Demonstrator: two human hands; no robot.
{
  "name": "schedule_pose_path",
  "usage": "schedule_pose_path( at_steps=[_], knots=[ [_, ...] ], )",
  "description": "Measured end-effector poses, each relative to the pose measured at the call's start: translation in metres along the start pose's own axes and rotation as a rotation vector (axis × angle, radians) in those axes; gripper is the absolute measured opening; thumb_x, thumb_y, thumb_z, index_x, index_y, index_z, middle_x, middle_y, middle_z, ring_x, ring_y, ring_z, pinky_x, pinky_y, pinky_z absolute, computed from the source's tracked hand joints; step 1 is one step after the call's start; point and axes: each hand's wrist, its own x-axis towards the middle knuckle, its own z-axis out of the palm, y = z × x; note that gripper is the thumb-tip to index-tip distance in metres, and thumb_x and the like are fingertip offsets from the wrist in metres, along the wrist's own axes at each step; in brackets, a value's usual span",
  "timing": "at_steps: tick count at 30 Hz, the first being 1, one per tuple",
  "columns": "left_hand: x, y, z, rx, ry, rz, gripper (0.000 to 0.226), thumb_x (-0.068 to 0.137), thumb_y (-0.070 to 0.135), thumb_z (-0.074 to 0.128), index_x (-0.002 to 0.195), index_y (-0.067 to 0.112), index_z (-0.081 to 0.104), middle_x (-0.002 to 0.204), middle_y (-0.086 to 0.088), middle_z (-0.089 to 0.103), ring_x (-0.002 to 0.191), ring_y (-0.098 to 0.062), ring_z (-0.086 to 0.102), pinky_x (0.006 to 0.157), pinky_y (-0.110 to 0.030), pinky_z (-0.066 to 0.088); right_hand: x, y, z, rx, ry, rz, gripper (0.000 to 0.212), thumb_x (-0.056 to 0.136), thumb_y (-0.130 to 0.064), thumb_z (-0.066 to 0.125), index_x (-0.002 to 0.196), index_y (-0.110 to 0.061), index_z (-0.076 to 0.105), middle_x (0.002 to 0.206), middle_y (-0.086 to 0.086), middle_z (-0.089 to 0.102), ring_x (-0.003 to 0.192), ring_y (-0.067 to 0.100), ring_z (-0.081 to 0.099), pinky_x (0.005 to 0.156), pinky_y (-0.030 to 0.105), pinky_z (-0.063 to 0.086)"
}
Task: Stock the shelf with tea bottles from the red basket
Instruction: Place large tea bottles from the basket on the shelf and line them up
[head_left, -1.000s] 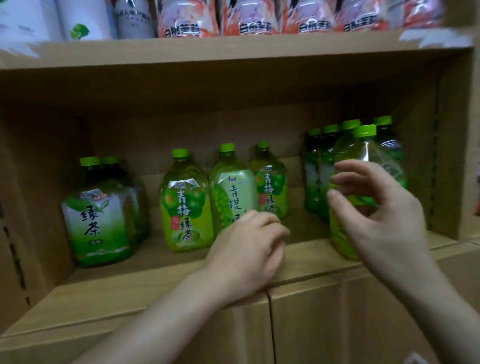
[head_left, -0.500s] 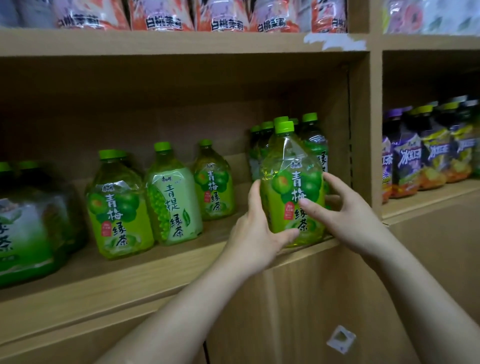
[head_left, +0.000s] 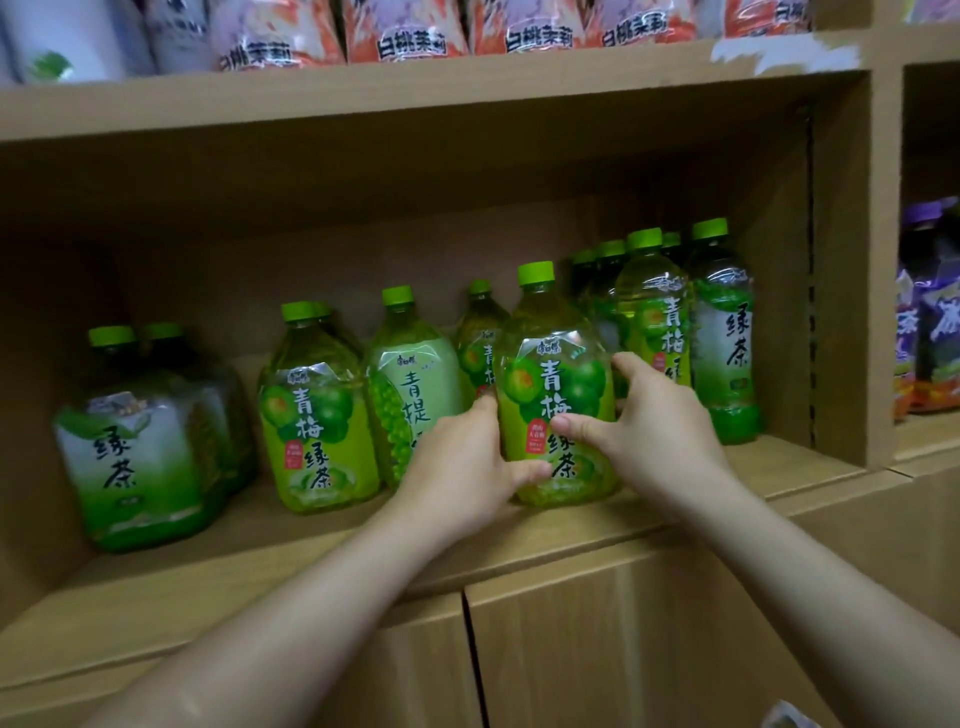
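1. Your left hand (head_left: 462, 467) and right hand (head_left: 654, 421) both grip the plum tea bottle (head_left: 558, 395), thumbs across the label, fingers round its sides; it stands upright near the front of the shelf (head_left: 805, 467), between the pale-label bottle (head_left: 415, 395) and the tall bottles (head_left: 654, 322).
2. Looks full, so likely heavy; thin plastic probably gives under squeeze; film label likely slick; hold low on the wide body, not the neck.
3. Against half a second ago: bottle sits further left, clear of the tall bottles; both grips unchanged; red basket not in view.
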Motion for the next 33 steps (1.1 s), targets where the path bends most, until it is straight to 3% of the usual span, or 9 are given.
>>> schedule_pose_path(
  at_steps=[5, 12, 17, 19, 21, 24, 27, 30, 33],
  knots=[
    [-0.002, -0.031, -0.021, 0.424, 0.163, 0.125, 0.063, 0.086, 0.052, 0.058, 0.142, 0.036, 0.034, 0.123, 0.001, 0.049, 0.118, -0.021, 0.048, 0.078, -0.034, 0.049, 0.026, -0.009, 0.021, -0.069, -0.098, 0.044, 0.076, 0.070, -0.061, 0.071, 0.127, -0.017, 0.047, 0.110, 0.008, 0.068, 0.101, 0.033, 0.063, 0.083, 0.044, 0.054],
    [0.003, -0.063, -0.014, 0.466, 0.093, 0.171, 0.069, 0.089, 0.037, 0.059, 0.145, 0.039, 0.019, 0.119, -0.001, 0.038, 0.117, -0.022, 0.041, 0.084, -0.035, 0.047, 0.049, -0.021, 0.045, 0.055, -0.171, 0.093, 0.075, 0.077, -0.047, 0.074, 0.136, -0.019, 0.039, 0.127, 0.008, 0.061, 0.112, 0.034, 0.060, 0.091, 0.043, 0.052],
    [0.015, -0.044, 0.000, 0.614, 0.244, 0.475, 0.067, 0.079, 0.030, 0.067, 0.140, 0.031, 0.040, 0.136, -0.012, 0.049, 0.122, -0.031, 0.048, 0.087, -0.041, 0.049, 0.063, -0.021, 0.057, 0.072, -0.182, 0.149, 0.070, 0.071, -0.047, 0.079, 0.126, -0.021, 0.044, 0.118, 0.009, 0.064, 0.103, 0.036, 0.063, 0.083, 0.049, 0.055],
    [0.027, -0.043, 0.007, 0.656, 0.244, 0.525, 0.065, 0.085, 0.028, 0.062, 0.145, 0.027, 0.034, 0.156, -0.016, 0.026, 0.142, -0.033, 0.028, 0.109, -0.048, 0.030, 0.061, -0.017, 0.059, 0.099, -0.161, 0.144, 0.067, 0.071, -0.045, 0.079, 0.125, -0.020, 0.049, 0.116, 0.009, 0.065, 0.102, 0.034, 0.064, 0.083, 0.043, 0.055],
    [0.035, -0.048, 0.012, 0.676, 0.241, 0.550, 0.065, 0.091, 0.025, 0.052, 0.150, 0.020, 0.026, 0.162, -0.013, 0.008, 0.148, -0.032, 0.010, 0.117, -0.049, 0.013, 0.057, -0.012, 0.062, 0.125, -0.131, 0.117, 0.063, 0.076, -0.042, 0.077, 0.128, -0.018, 0.051, 0.119, 0.009, 0.065, 0.109, 0.031, 0.062, 0.086, 0.035, 0.051],
    [0.039, -0.053, 0.012, 0.679, 0.247, 0.556, 0.067, 0.081, 0.029, 0.063, 0.144, 0.017, 0.042, 0.157, -0.013, 0.027, 0.144, -0.032, 0.028, 0.112, -0.049, 0.026, 0.047, -0.011, 0.063, 0.179, -0.082, 0.022, 0.074, 0.083, -0.038, 0.071, 0.143, -0.022, 0.032, 0.126, 0.011, 0.062, 0.115, 0.033, 0.059, 0.092, 0.036, 0.048],
    [0.041, -0.057, 0.007, 0.638, 0.205, 0.574, 0.079, 0.063, 0.027, 0.083, 0.136, 0.017, 0.053, 0.153, -0.011, 0.037, 0.138, -0.033, 0.039, 0.108, -0.047, 0.033, 0.034, -0.018, 0.059, 0.057, -0.049, -0.138, 0.091, 0.084, -0.035, 0.069, 0.148, -0.042, 0.004, 0.138, 0.015, 0.046, 0.106, 0.037, 0.063, 0.087, 0.040, 0.051],
    [0.039, -0.066, -0.002, 0.531, 0.236, 0.524, 0.081, 0.049, 0.025, 0.092, 0.124, 0.020, 0.063, 0.140, -0.014, 0.053, 0.124, -0.037, 0.053, 0.097, -0.049, 0.046, 0.027, -0.024, 0.055, -0.076, -0.079, -0.198, 0.093, 0.083, -0.035, 0.071, 0.146, -0.050, 0.005, 0.142, 0.017, 0.035, 0.097, 0.037, 0.066, 0.086, 0.038, 0.051],
    [0.040, -0.073, -0.008, 0.477, 0.296, 0.395, 0.084, 0.047, 0.022, 0.093, 0.125, 0.024, 0.061, 0.131, -0.017, 0.055, 0.120, -0.033, 0.042, 0.084, -0.054, 0.049, 0.025, -0.026, 0.056, -0.093, -0.074, -0.161, 0.095, 0.083, -0.023, 0.072, 0.146, -0.051, 0.008, 0.146, 0.020, 0.032, 0.092, 0.034, 0.068, 0.087, 0.033, 0.050]
  ],
)
